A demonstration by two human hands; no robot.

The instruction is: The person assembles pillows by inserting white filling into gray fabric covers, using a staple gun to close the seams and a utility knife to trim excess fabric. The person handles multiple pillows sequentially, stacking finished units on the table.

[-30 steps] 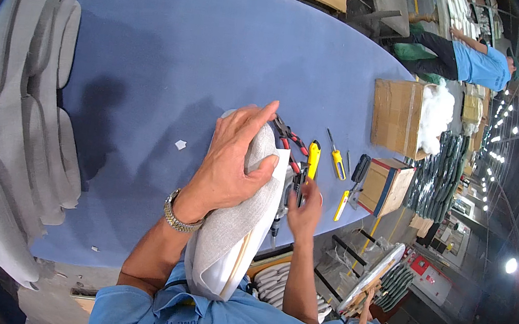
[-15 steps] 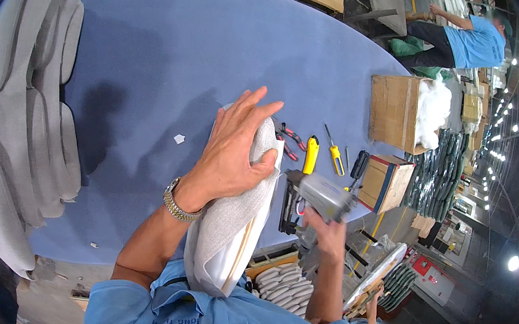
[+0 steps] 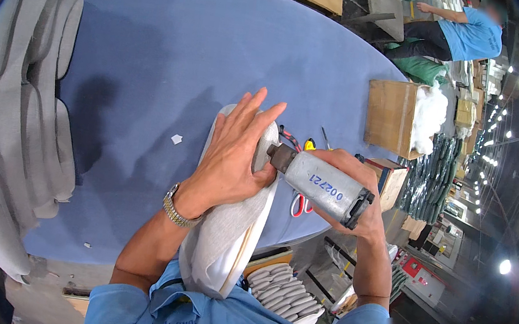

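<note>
A padded panel (image 3: 221, 237) wrapped in light grey fabric stands on edge, running from my shirt out over the blue table (image 3: 178, 31). Its white and tan inner edge faces right. My left hand (image 3: 230, 152) lies across it, fingers stretched and spread, the thumb pressing the fabric near that edge. In my right hand (image 3: 360, 180) is a silver pneumatic staple gun (image 3: 321, 180). Its dark nose points left, at the panel's edge beside my left thumb; whether they touch I cannot tell. Most of the gun's handle is hidden.
Grey upholstered pieces (image 3: 15, 83) are stacked at the left. Red-handled scissors (image 3: 297, 205), pliers (image 3: 289, 136) and a yellow-handled tool (image 3: 310, 145) lie right of the panel. Beyond stand a carton (image 3: 392, 113) with white stuffing and a wooden box (image 3: 393, 182). A co-worker (image 3: 472, 34) is at far right.
My right hand has brought the staple gun up and left, from over the tools to the panel's edge. My left hand and the panel have barely moved.
</note>
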